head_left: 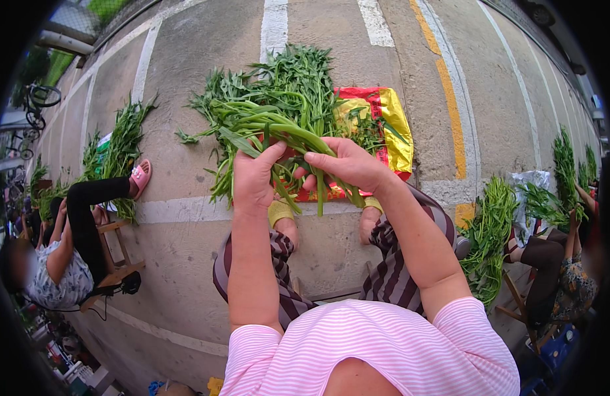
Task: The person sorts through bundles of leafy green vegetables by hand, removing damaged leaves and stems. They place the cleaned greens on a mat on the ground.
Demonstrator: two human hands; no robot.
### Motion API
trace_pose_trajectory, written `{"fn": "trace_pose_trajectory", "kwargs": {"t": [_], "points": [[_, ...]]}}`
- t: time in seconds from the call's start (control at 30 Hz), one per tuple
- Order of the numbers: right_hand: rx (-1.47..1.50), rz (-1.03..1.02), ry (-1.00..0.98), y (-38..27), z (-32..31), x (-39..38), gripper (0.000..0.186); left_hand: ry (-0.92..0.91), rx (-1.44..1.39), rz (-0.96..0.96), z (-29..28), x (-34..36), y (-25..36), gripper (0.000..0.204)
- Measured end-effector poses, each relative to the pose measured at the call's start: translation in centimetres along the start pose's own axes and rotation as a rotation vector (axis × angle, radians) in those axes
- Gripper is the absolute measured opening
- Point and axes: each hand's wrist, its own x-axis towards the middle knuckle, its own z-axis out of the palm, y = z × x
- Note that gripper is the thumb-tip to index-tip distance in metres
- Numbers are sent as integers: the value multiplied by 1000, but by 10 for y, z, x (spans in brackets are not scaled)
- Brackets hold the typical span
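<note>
In front of me I hold a bunch of water spinach [278, 125] with long green stems and narrow leaves. My left hand [255, 173] is closed on it, the thumb lying over the leaves and stems. My right hand [348, 164] grips the stem ends from the other side, with some ends poking out below the palm. Behind the bunch lies a large heap of water spinach [298, 69], spread over a red and gold plastic sheet [397, 148]. Loose leafy pieces [363, 132] rest on the sheet. Some of my fingers are hidden by the stems.
To the left a seated person [60, 270] has a pink slipper [141, 177] beside another heap of greens [126, 125]. At the right another seated person [562, 270] is near more greens [490, 231]. My feet [285, 221] are close to the sheet. White and yellow lines mark the pavement [206, 46].
</note>
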Motion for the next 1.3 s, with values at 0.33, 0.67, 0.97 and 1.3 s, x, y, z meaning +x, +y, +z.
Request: {"fn": "trace_pose_trajectory", "kwargs": {"t": [0.33,0.67,0.97,1.3], "points": [[216,15,106,0,1,2,28,29,-57,-1,-2,1,-5,33],[91,-84,130,4,9,5,25,-35,-343,-81,3,1,-5,23],[-7,-68,197,17,12,13,27,79,-257,96,-1,4,-16,31],[-253,-226,173,32,23,13,62,2,-477,52,22,-6,-4,40]]}}
